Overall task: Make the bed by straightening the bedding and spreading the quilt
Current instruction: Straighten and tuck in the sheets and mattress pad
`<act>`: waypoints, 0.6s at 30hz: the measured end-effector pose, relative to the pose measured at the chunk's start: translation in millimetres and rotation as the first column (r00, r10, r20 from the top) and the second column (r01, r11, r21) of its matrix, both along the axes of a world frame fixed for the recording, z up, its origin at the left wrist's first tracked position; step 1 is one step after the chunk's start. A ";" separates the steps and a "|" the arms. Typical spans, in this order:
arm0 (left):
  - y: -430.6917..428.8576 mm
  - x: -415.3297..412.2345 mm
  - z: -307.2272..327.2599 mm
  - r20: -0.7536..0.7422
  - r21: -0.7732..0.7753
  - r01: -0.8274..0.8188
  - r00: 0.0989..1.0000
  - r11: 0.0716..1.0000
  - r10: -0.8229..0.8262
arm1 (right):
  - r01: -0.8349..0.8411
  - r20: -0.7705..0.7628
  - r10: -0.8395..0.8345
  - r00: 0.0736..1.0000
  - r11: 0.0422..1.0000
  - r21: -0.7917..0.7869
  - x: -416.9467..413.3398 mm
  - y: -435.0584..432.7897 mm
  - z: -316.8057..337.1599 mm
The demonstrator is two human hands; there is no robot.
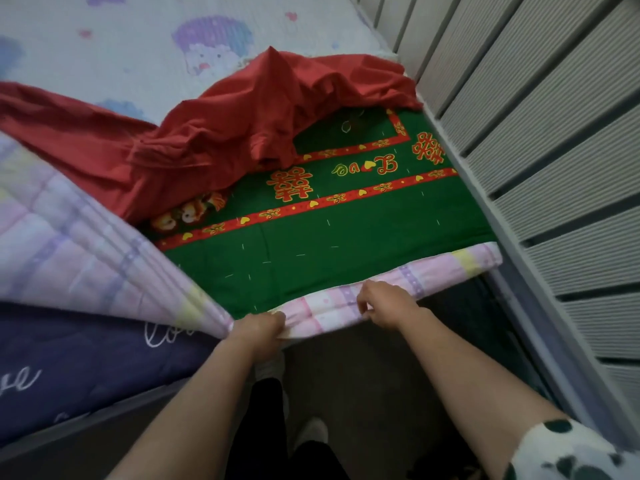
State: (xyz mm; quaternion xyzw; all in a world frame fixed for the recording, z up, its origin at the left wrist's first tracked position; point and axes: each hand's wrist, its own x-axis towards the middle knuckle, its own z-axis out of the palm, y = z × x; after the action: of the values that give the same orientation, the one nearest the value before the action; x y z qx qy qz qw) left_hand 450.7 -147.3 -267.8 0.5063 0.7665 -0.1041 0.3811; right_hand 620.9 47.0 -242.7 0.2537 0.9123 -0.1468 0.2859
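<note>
Left grip (258, 327) and right grip (384, 301), low centre, both clutch the pink quilt (446, 268) edge beside the green sheet (346, 237); red cloth (225, 133) bunches higher up.

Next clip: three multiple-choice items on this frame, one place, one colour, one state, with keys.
1. Where is the crumpled red cloth? A) on the floor B) on the bed, partly over the green bedding C) over an arm
2. The held quilt edge is mostly? A) pink B) black C) orange
3. The left hand and right hand? A) both hang free B) only one holds C) both grip the quilt edge
Key: 1 B, heaped on the bedding; 2 A, pink plaid shows; 3 C, fingers curl on the edge.
</note>
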 end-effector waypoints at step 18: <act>-60.0 -188.5 51.3 -0.225 0.339 -0.161 0.943 0.927 0.246 | 0.176 -0.144 -0.333 0.932 0.762 -0.623 -173.7 -109.2 4.9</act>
State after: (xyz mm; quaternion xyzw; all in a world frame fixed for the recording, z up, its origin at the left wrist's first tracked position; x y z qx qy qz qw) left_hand 262.3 -207.3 -216.5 0.4593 0.8658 -0.0060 0.1984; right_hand 447.2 -62.2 -237.8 0.2522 0.8029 -0.4963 0.2131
